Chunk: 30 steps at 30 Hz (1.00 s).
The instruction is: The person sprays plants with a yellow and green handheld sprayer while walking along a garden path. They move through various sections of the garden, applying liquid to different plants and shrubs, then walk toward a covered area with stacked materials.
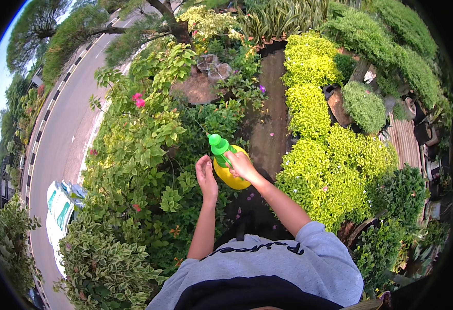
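Note:
My right hand (240, 166) grips the green handle of a pump spray bottle (232, 176) with a yellow tank and a green top. The bottle leans toward the upper left, over green shrubs. Close to the left of the bottle, my left hand (206, 172) is raised with nothing visible in it; its fingers are slightly curled, and whether it touches the bottle cannot be told. A leafy bougainvillea (149, 131) with pink flowers grows to the left of both hands.
A dark ground path (267, 116) runs ahead between the shrubs and a yellow-green hedge (327, 174). A tree (182, 33) stands in a wide pot ahead. White sacks (60, 211) lie at left beside a paved road (62, 128). Slatted boards (404, 143) are at right.

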Available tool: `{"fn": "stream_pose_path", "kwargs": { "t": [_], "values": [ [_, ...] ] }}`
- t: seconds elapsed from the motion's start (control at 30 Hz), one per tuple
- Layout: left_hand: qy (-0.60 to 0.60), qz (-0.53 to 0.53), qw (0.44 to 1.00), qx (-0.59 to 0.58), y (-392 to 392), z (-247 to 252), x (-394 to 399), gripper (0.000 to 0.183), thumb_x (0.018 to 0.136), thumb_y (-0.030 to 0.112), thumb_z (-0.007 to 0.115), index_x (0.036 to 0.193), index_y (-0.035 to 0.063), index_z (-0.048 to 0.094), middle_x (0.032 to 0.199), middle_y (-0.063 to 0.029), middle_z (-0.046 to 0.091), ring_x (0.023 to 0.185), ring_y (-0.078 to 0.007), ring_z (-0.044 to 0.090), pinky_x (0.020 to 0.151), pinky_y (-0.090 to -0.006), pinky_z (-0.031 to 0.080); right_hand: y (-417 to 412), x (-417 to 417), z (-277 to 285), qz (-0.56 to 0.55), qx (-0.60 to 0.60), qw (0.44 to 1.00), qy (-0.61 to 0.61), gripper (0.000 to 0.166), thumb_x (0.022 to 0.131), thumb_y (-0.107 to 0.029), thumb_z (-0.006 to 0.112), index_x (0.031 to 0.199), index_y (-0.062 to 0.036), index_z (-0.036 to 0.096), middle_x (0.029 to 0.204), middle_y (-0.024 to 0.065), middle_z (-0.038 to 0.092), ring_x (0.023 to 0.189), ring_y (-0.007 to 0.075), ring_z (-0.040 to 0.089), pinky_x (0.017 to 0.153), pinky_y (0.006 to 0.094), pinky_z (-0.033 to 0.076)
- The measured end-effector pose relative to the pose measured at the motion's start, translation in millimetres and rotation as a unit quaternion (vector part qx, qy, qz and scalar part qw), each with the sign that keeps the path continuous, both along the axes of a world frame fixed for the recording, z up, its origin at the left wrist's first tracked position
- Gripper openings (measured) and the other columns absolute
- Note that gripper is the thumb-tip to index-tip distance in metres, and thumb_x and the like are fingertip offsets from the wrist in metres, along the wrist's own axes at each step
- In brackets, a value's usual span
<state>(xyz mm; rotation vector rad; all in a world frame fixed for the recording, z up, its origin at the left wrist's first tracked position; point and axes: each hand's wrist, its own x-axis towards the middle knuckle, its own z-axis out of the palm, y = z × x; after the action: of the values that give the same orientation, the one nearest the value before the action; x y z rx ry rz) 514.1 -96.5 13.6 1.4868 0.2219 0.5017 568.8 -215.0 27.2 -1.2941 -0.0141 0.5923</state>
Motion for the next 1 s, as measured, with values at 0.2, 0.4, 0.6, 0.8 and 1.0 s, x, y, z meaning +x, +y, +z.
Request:
{"fn": "stream_pose_path", "kwargs": {
  "t": [0.2, 0.4, 0.6, 0.8, 1.0],
  "values": [
    [0.009, -0.006, 1.0, -0.007, -2.4, 1.4, -0.2, 0.026, 0.09, 0.021, 0.041, 0.112, 0.009, 0.046, 0.11, -0.0012, 0.048, 0.102, -0.0127, 0.046, 0.084, -0.0283, 0.035, -9.6, -3.5, -14.0, -0.006, -0.067, 0.997, -0.026, 0.045, 0.082, -0.037, 0.045, 0.053, -0.0031, 0.046, 0.039, 0.0034, 0.042, 0.032, 0.0125, 0.042, 0.033, 0.0272, 0.032],
    [0.004, -0.013, 1.0, -0.014, -6.7, -1.7, 2.3, 0.026, 0.09, 0.021, 0.042, 0.112, 0.0088, 0.046, 0.109, -0.0013, 0.048, 0.102, -0.0126, 0.046, 0.084, -0.0279, 0.035, -20.5, -13.6, -16.3, -0.004, -0.102, 0.992, -0.078, 0.045, 0.082, -0.039, 0.043, 0.053, -0.0034, 0.047, 0.04, 0.0035, 0.044, 0.033, 0.0134, 0.044, 0.036, 0.0277, 0.034],
    [-0.001, -0.02, 1.0, -0.024, -10.3, -4.3, 6.9, 0.025, 0.089, 0.019, 0.042, 0.112, 0.0086, 0.047, 0.109, -0.0018, 0.049, 0.101, -0.0127, 0.047, 0.082, -0.027, 0.036, -36.7, -16.5, -14.0, 0.003, -0.139, 0.987, -0.083, 0.041, 0.081, -0.037, 0.044, 0.056, -0.0038, 0.049, 0.042, 0.0039, 0.045, 0.035, 0.0135, 0.045, 0.036, 0.028, 0.034],
    [0.009, -0.026, 0.999, -0.02, -15.0, 2.7, 11.2, 0.026, 0.089, 0.02, 0.043, 0.112, 0.0082, 0.047, 0.109, -0.0021, 0.05, 0.101, -0.0126, 0.047, 0.082, -0.0271, 0.036, -49.4, -16.2, -1.5, -0.046, -0.095, 0.994, -0.039, 0.039, 0.084, -0.033, 0.043, 0.06, -0.0019, 0.046, 0.041, 0.0009, 0.037, 0.031, 0.0094, 0.035, 0.032, 0.0243, 0.029],
    [-0.004, -0.044, 0.999, -0.024, -23.4, 7.8, 14.4, 0.026, 0.089, 0.021, 0.044, 0.111, 0.0086, 0.047, 0.108, -0.001, 0.049, 0.099, -0.0117, 0.047, 0.081, -0.0265, 0.036, -60.8, 9.8, 32.1, -0.095, -0.01, 0.993, -0.063, 0.039, 0.084, -0.033, 0.044, 0.058, -0.0032, 0.043, 0.043, 0.0006, 0.038, 0.031, 0.0091, 0.037, 0.032, 0.0237, 0.029]
  ]
}}
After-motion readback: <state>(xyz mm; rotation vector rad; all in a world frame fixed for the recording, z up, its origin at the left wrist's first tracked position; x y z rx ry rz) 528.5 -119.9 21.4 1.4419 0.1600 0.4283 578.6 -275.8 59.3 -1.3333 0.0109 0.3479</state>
